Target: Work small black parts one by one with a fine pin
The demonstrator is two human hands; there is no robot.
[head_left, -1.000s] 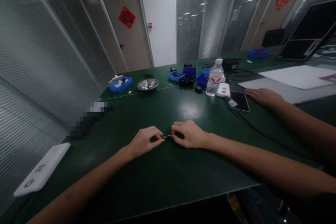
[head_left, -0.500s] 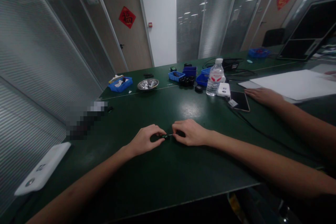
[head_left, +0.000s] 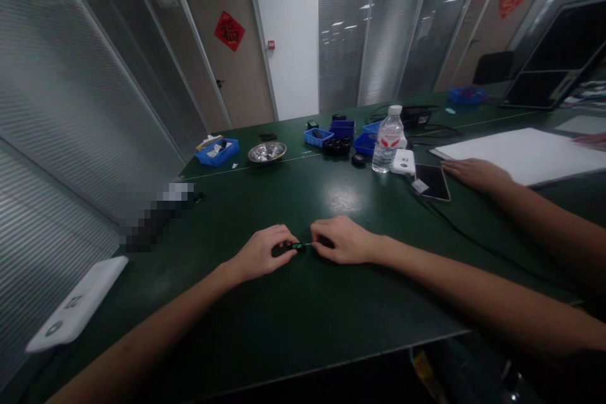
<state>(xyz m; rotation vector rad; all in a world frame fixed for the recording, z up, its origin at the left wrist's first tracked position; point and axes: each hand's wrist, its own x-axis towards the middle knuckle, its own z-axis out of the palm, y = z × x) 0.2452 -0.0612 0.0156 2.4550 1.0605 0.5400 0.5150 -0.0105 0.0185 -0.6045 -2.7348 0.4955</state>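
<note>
Just above the green tabletop (head_left: 255, 334), my left hand (head_left: 262, 252) pinches a tiny green circuit board (head_left: 297, 245) between thumb and fingertips. My right hand (head_left: 343, 240) faces it from the right, thumb and fingers closed. A thin pale sliver (head_left: 307, 244) runs from the board's right end to my right fingertips. It is too small to tell whether it is a wire or a pin. My right fingers partly hide it.
Beyond stand a metal bowl (head_left: 254, 153), blue trays (head_left: 218, 160), a water bottle (head_left: 387, 145), a white device (head_left: 403, 162) and a phone (head_left: 433, 182). Another person's hand (head_left: 473, 173) rests at white sheets (head_left: 525, 151). A white power bank (head_left: 78, 303) lies left.
My hands and the small board have hardly moved. On the right, the other person's white sheets have shifted, and more of that person's far hand shows.
</note>
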